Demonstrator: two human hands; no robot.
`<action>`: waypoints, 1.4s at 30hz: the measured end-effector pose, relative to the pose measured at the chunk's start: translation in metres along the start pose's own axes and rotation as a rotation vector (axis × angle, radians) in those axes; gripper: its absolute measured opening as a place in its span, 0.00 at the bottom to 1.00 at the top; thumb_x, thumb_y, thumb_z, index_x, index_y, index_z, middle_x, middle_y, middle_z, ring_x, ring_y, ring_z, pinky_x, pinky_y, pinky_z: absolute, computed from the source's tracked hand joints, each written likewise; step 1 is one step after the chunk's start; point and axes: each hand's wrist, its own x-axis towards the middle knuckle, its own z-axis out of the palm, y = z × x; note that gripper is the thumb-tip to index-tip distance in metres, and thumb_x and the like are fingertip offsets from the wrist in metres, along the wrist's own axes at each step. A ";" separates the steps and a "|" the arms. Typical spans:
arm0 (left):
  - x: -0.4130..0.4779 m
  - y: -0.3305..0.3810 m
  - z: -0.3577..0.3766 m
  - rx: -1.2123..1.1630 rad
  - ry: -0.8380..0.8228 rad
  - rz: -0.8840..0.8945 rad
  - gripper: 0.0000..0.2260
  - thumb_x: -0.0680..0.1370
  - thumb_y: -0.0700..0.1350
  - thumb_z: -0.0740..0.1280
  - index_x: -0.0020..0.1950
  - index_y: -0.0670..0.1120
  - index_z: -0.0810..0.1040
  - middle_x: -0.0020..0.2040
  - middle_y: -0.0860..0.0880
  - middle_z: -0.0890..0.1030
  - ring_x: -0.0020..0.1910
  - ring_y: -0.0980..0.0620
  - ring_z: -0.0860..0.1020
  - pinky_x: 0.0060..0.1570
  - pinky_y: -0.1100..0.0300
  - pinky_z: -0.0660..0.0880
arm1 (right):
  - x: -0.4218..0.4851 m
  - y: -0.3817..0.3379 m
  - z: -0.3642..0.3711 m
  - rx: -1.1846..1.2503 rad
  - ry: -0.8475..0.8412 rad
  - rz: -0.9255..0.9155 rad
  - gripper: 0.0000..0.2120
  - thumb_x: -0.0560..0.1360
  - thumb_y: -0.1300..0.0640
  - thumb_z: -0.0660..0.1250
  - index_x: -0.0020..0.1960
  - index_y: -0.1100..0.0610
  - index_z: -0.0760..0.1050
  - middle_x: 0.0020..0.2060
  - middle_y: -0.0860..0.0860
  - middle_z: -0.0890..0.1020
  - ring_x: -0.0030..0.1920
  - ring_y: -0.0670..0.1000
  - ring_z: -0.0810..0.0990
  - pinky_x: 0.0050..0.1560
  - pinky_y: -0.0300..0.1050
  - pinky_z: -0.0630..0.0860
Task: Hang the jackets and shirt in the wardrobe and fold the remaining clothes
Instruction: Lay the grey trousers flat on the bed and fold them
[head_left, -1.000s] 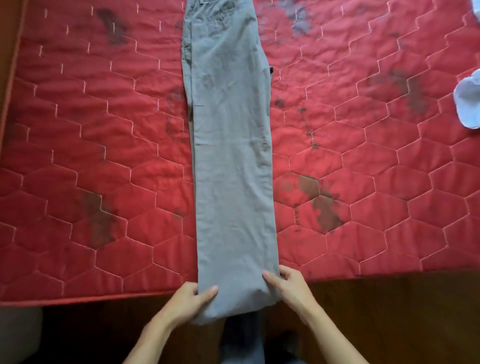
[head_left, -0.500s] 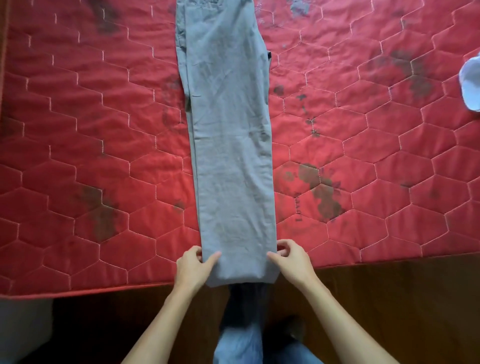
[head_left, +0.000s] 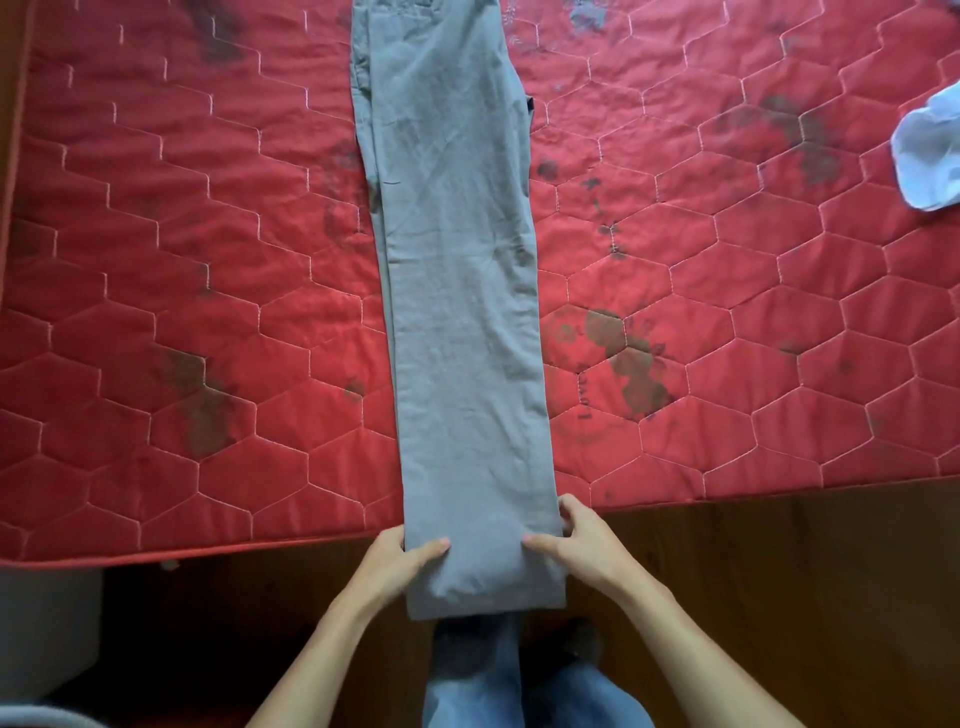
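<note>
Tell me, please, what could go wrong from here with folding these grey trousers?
The hem of the trousers hangs past the bed edge, held only by the left hand and right hand; released, it might slide floorward. Lifting the hem unevenly could shift the stacked legs and crease them.

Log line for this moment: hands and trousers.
step: folding | grey trousers: flat on red mattress, hem overhanging near edge | left hand: grips hem | right hand: grips hem
</note>
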 end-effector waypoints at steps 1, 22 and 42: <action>-0.005 -0.006 0.001 0.010 0.004 -0.004 0.06 0.77 0.42 0.72 0.53 0.49 0.82 0.51 0.51 0.86 0.49 0.53 0.85 0.45 0.63 0.79 | -0.004 0.005 0.001 -0.002 -0.011 -0.003 0.20 0.69 0.51 0.76 0.58 0.50 0.75 0.51 0.44 0.85 0.49 0.42 0.84 0.56 0.50 0.81; -0.063 0.043 -0.011 -0.272 0.166 0.104 0.11 0.80 0.47 0.67 0.48 0.42 0.86 0.46 0.45 0.87 0.47 0.46 0.85 0.50 0.49 0.79 | -0.054 -0.054 -0.014 0.092 0.154 -0.255 0.11 0.80 0.60 0.65 0.45 0.53 0.86 0.43 0.45 0.86 0.40 0.37 0.79 0.43 0.31 0.75; 0.060 0.144 -0.065 0.043 0.403 0.236 0.08 0.76 0.42 0.72 0.54 0.51 0.78 0.49 0.50 0.83 0.49 0.50 0.82 0.51 0.53 0.79 | 0.088 -0.151 -0.042 0.120 0.268 -0.048 0.14 0.78 0.60 0.67 0.63 0.56 0.73 0.41 0.53 0.85 0.38 0.50 0.82 0.42 0.47 0.79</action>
